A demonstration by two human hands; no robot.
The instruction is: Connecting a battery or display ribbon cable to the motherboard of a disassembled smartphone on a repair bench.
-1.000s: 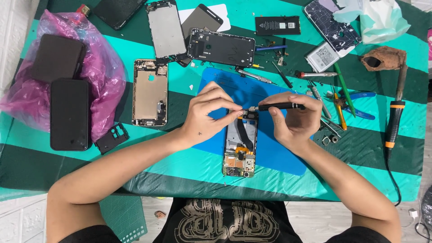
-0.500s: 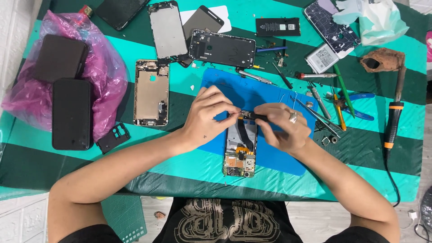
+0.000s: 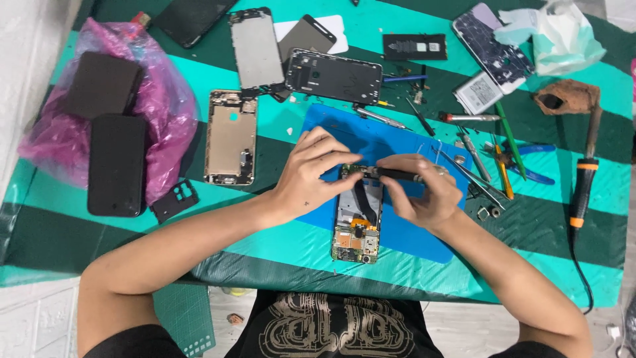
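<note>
Both hands meet over the opened smartphone with its exposed circuit board and black ribbon cable [image 3: 358, 222], which lies lengthwise on the blue rectangular work mat [image 3: 397, 142] near the front edge of the table with the green and teal striped cover [image 3: 278, 132]. Right hand [image 3: 424, 195] has its grip pinched around a slim black-handled tool [image 3: 397, 175], held almost level with its tip pointing left at the phone's top end. Left hand [image 3: 315, 172] has its fingers pressed together at that same top edge, touching the frame just beside the tool tip; whether it pinches a small part there cannot be told.

To do this well, the left fingers should probably pin the phone flat to the mat so it cannot twist, while the tool works in small, light strokes that stay clear of the ribbon cable. Bracing the right wrist on the mat would likely steady the tip.

Just left of the mat lies a gold-coloured metal phone frame [image 3: 230, 137]; a black phone back cover [image 3: 333, 76] sits behind the mat, and a soldering iron with an orange and black handle [image 3: 583, 189] lies well off to the right.
</note>
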